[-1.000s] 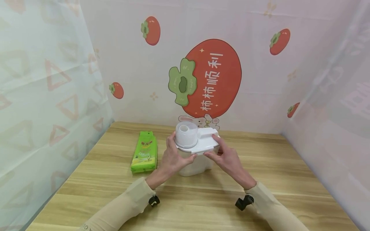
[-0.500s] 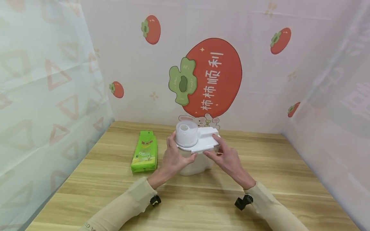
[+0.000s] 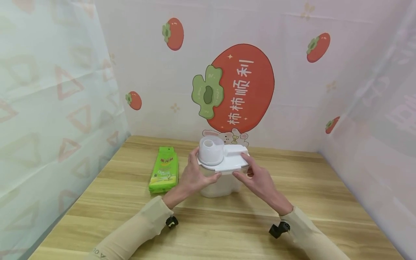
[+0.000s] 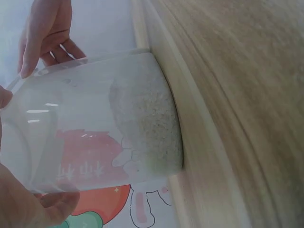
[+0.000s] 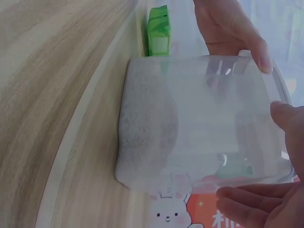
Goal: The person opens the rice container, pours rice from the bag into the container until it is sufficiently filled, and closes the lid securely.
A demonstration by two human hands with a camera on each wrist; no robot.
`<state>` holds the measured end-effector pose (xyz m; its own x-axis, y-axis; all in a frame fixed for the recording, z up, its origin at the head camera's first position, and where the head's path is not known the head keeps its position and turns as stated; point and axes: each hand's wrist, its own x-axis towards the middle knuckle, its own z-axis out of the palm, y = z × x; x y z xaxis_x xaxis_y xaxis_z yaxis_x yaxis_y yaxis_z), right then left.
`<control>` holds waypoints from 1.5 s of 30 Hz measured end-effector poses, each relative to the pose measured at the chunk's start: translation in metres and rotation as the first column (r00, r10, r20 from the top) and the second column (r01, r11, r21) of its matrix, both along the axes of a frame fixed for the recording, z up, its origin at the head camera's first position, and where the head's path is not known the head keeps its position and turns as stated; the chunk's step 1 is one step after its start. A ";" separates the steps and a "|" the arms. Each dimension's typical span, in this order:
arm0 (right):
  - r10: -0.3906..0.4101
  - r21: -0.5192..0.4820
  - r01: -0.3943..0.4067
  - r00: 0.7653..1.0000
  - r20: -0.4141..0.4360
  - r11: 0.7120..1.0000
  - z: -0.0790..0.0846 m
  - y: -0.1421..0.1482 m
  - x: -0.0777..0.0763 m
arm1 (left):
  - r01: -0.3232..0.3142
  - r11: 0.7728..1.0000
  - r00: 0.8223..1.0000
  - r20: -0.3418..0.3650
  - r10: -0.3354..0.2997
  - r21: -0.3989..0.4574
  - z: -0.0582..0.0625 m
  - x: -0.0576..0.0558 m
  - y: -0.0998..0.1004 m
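Observation:
A clear plastic rice container (image 3: 219,187) stands upright on the wooden table, its white lid (image 3: 232,161) on top. On the lid sit a transparent round cup (image 3: 211,150) at the left and a raised white handle at the right. White rice (image 4: 154,114) fills the bottom of the container in the left wrist view. My left hand (image 3: 194,177) grips the container's left side near the rim, thumb at the front just below the lid. My right hand (image 3: 261,180) holds the right side, thumb under the lid's front edge and index finger up by the handle.
A green packaged bag (image 3: 164,171) lies on the table (image 3: 308,202) left of the container. Printed fabric walls (image 3: 156,72) enclose the table at the back and both sides. A black wrist camera (image 3: 279,229) hangs under the right cuff, another under the left.
The head view has shifted slightly. Both hands keep almost the same hold on the container, which stays in place with its lid on.

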<state>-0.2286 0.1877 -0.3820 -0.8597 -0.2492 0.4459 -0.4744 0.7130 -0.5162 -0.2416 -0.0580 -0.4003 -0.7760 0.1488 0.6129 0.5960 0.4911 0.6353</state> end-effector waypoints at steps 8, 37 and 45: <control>0.093 -0.017 -0.093 0.995 0.031 0.996 0.001 0.015 -0.003 | 0.024 1.000 1.000 0.011 -0.024 -0.001 0.000 -0.001 -0.003; 0.130 -0.350 -0.079 0.984 0.123 0.933 0.010 0.028 -0.026 | 0.280 0.960 0.960 0.008 -0.280 -0.002 0.000 -0.013 -0.021; 0.080 -0.319 -0.021 0.982 0.171 0.947 0.012 0.025 -0.029 | 0.286 0.956 0.958 0.061 -0.282 -0.071 0.005 -0.022 -0.029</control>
